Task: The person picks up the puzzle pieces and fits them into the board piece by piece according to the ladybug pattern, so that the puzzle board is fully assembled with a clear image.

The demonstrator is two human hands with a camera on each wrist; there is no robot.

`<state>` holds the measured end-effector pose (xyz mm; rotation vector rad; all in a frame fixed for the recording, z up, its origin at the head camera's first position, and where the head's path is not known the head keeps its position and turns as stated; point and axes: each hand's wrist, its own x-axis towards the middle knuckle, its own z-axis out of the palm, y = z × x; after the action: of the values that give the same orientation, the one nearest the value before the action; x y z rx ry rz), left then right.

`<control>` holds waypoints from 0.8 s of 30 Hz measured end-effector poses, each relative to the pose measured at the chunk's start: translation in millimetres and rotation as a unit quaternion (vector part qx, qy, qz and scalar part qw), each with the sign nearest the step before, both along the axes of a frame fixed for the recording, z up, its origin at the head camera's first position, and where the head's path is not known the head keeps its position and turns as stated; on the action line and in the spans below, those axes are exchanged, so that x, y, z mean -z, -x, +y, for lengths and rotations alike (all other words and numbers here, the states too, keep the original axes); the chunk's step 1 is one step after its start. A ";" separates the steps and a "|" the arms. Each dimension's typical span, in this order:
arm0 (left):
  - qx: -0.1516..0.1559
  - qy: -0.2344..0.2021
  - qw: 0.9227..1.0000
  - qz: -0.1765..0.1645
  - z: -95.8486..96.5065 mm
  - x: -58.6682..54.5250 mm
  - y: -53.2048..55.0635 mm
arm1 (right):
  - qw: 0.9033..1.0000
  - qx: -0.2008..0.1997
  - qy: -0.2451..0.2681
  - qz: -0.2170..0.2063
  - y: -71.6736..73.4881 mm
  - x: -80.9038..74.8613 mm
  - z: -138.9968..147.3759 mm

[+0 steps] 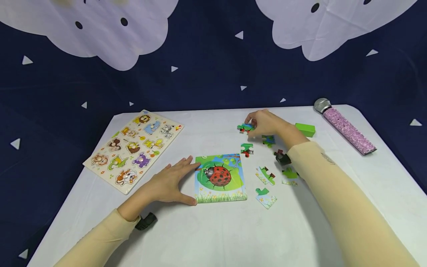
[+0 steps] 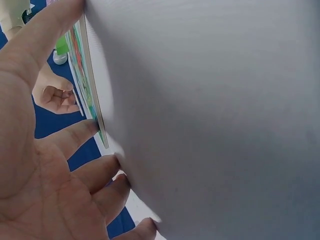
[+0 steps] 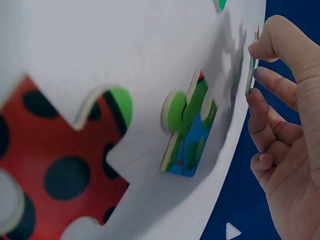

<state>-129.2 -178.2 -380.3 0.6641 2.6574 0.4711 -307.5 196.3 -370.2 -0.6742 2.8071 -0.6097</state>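
Observation:
A square ladybug puzzle board (image 1: 219, 178) lies flat near the table's middle. Along its left edge rests my left hand (image 1: 168, 183), fingers spread, with the thumb at the near corner and the index finger at the upper left; the left wrist view shows the hand (image 2: 55, 165) against the board's edge. Farther back, my right hand (image 1: 265, 122) pinches a blue, green and red puzzle piece (image 1: 245, 127). In the right wrist view that piece (image 3: 251, 70) appears edge-on between thumb and fingertips. Below the right hand lie a green-and-red piece (image 1: 247, 149) and a blue-green piece (image 1: 268, 140).
More loose pieces lie right of the board, including a grassy corner piece (image 1: 266, 198) and a green-edged piece (image 1: 265, 175). An animal peg puzzle (image 1: 133, 148) lies at the left. A green block (image 1: 305, 129) and a pink glittery microphone (image 1: 347, 126) are at the back right.

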 end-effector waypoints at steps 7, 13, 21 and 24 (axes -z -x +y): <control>0.001 0.001 1.000 0.002 0.1 -0.4 0.7 | 0.999 -0.052 0.004 -0.002 -17.0 -4.4 -13.7; 0.002 -0.001 1.000 0.003 -0.1 -1.0 0.3 | 0.995 -0.098 0.012 0.001 -34.7 -7.3 -23.8; 0.002 -0.003 1.000 0.003 -0.7 -0.6 0.5 | 0.990 -0.139 0.022 -0.013 -55.1 -4.8 -40.3; 0.001 -0.002 1.000 0.002 -0.8 -0.3 0.5 | 0.988 -0.153 0.021 -0.015 -60.6 -2.8 -46.6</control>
<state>-129.7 -179.0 -380.0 0.6704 2.6602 0.4761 -246.9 149.7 -367.4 -1.0687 2.5931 -0.6139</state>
